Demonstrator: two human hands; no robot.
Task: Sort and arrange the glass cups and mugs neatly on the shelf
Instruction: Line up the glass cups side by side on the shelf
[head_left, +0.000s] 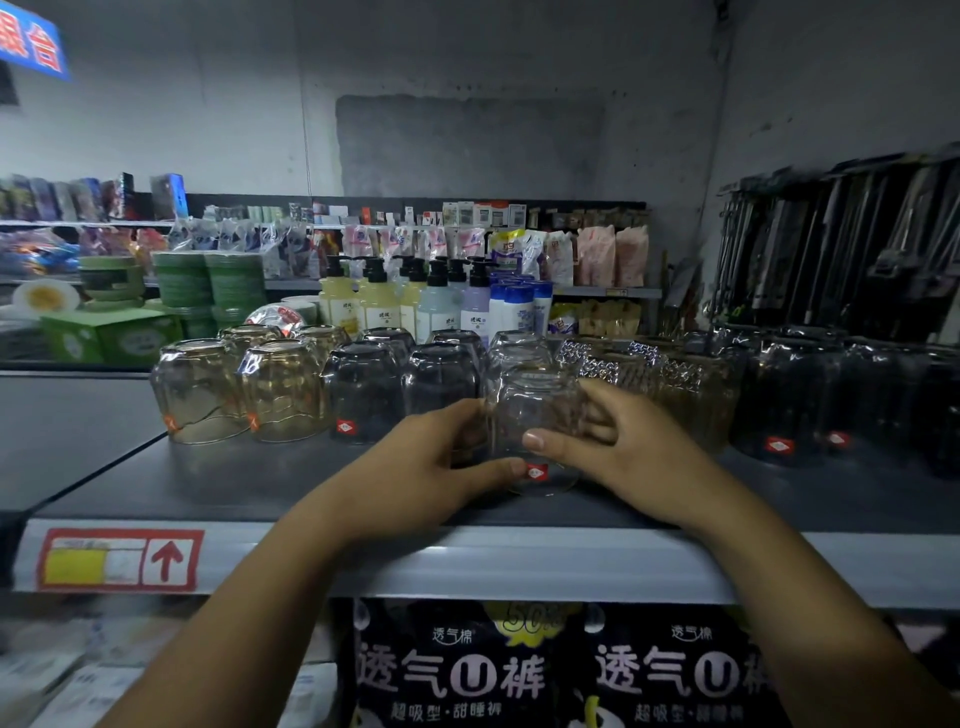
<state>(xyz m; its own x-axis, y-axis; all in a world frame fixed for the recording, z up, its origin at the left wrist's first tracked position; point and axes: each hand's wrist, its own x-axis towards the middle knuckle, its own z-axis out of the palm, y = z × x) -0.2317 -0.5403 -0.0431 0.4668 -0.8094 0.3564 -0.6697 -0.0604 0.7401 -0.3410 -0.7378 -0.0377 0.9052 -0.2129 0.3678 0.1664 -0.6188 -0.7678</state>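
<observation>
Two-handed grip on one cup. My left hand (415, 467) and right hand (639, 452) curl round an inverted clear cup (540, 405), one on each side. Its axis is upright and its mouth is on or just above the shelf (260, 478). Directly beyond the grip stands a matching clear cup (519, 348), and smoky cups (439, 382) lie to the left. I judge a straight push backward aligns it, with both hands equally near.

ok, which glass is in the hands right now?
The clear glass ahead of the row, gripped by left hand and right hand; the others stand untouched.
</observation>
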